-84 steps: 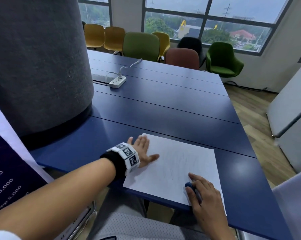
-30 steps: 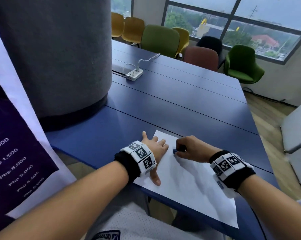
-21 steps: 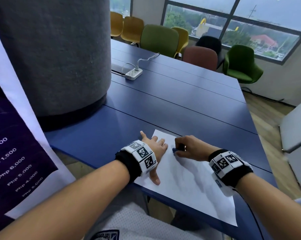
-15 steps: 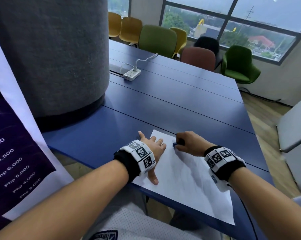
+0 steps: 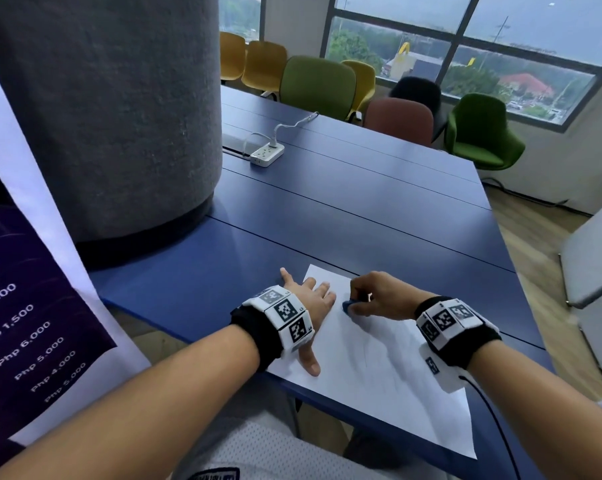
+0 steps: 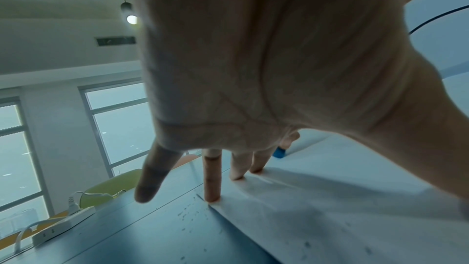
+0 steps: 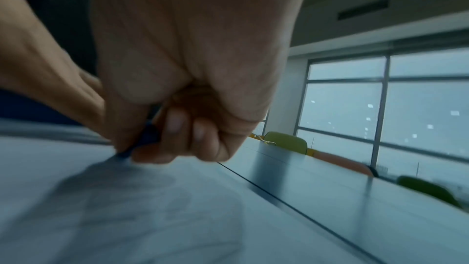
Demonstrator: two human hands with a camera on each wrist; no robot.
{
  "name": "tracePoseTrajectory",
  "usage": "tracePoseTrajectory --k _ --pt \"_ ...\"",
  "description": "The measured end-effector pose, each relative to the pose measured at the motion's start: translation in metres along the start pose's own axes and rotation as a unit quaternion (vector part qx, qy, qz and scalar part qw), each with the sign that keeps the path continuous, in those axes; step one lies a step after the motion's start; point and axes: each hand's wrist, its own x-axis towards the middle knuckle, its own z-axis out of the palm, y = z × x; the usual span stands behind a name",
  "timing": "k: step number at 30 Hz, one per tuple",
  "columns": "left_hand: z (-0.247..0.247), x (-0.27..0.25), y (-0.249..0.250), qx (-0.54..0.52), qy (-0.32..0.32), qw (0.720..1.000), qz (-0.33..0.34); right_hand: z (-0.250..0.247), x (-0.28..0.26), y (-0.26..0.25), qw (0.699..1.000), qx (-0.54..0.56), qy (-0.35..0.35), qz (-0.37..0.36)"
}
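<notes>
A white sheet of paper [image 5: 379,368] with faint pencil marks lies at the near edge of the blue table [image 5: 344,209]. My left hand [image 5: 310,306] lies flat with spread fingers on the sheet's far left corner, its fingertips [image 6: 212,198] pressing the paper edge. My right hand [image 5: 375,296] pinches a small blue eraser [image 5: 347,305] and holds its tip on the paper just right of the left hand. The eraser [image 7: 147,138] shows between thumb and curled fingers in the right wrist view, and as the eraser's blue tip [image 6: 279,152] past the left fingers.
A wide grey pillar [image 5: 98,109] stands on the left, a printed banner [image 5: 22,306] in front of it. A white power strip [image 5: 267,154] with its cable lies farther back on the table. Coloured chairs [image 5: 317,81] line the far side under the windows. Dark crumbs [image 6: 187,210] lie beside the paper.
The right hand went from the sheet's near edge up to its far left part. Over the last second it shifts slightly with the eraser on the paper. The left hand stays flat.
</notes>
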Motion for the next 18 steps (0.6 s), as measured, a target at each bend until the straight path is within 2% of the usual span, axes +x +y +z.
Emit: tracePoseTrajectory --k 3,5,7,8,9,11,13,16,17,18 --pt "0.002 0.002 -0.001 -0.009 0.001 1.000 0.001 0.003 0.006 0.007 0.995 -0.040 0.081 0.044" --pt "0.002 0.003 -0.003 -0.013 0.002 1.000 0.004 0.004 0.003 0.007 0.998 -0.005 0.053 0.014" --pt "0.002 0.002 -0.004 -0.016 0.002 1.000 0.006 0.001 -0.003 0.000 1.000 0.017 -0.022 -0.014" --pt "0.002 0.002 -0.004 -0.017 -0.001 1.000 0.007 -0.002 -0.004 -0.001 0.999 0.012 -0.037 -0.016" --pt "0.002 0.002 -0.004 -0.017 -0.003 1.000 0.007 -0.004 -0.002 -0.001 1.000 -0.004 -0.025 -0.007" --pt "0.001 0.002 -0.003 -0.012 -0.004 1.000 0.007 -0.005 0.002 0.003 0.997 -0.049 0.047 0.026" --pt "0.001 0.003 -0.002 -0.008 -0.005 1.000 0.007 -0.001 0.003 0.007 0.996 -0.023 0.075 0.029" --pt "0.002 0.003 -0.002 -0.010 -0.006 1.000 0.004 -0.001 -0.006 0.002 0.998 0.047 -0.028 -0.025" --pt "0.002 0.003 -0.002 -0.010 -0.006 1.000 0.004 -0.002 -0.007 0.001 0.997 0.046 -0.047 -0.027" --pt "0.002 0.003 -0.003 -0.009 -0.005 1.000 0.004 -0.003 -0.004 0.002 0.999 0.031 -0.038 -0.019"
